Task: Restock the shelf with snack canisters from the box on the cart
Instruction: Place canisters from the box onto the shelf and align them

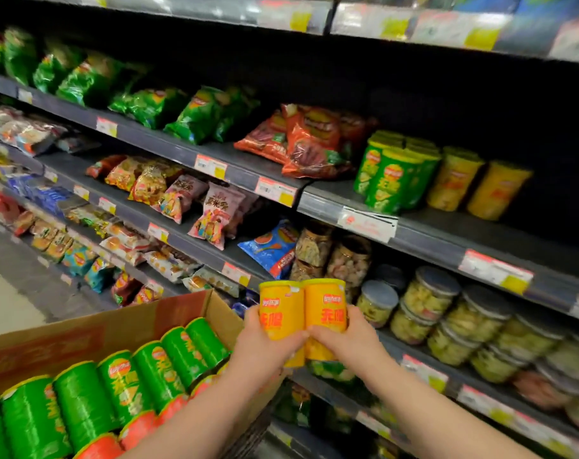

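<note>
Now the left hand [265, 347] and right hand [346, 339] each grip one of two cans [281, 313], upright and touching, above the box [188, 313] right edge. Next probably comes a lift to the shelf [447, 235], beside the shelf cans [480, 188].

The box [188, 313] sits lower left, with boxed canisters [116, 385] lying in rows inside. Right of it, two held canisters [281, 313] touch side by side before the shelves [430, 233]. Above, shelved canisters [397, 180] stand right of bags [308, 144], with jars [430, 296] on the shelf below.
</note>
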The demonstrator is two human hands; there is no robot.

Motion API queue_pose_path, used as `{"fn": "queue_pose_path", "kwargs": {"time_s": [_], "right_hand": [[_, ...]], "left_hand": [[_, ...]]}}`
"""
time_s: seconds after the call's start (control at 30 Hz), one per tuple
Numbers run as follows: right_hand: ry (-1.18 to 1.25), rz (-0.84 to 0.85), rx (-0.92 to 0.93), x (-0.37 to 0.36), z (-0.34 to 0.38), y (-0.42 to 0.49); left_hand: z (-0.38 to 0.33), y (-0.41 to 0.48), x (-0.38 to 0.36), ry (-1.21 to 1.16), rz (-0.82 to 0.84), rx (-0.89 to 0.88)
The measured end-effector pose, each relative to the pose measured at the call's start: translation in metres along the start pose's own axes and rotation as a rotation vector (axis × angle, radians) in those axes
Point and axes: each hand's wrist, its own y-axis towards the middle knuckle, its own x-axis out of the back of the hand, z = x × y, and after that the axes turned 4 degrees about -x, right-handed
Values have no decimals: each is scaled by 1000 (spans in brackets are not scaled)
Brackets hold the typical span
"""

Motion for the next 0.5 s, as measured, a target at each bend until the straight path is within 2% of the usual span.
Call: {"fn": "queue_pose_path", "kwargs": {"time_s": [0.37, 0.5], "right_hand": [[49, -356, 58, 139, -11, -23], [77, -456, 149, 199, -3, -16]], "left_hand": [[-85, -2, -87, -75, 203, -237], [-119, 0, -118, -75, 269, -318]]}}
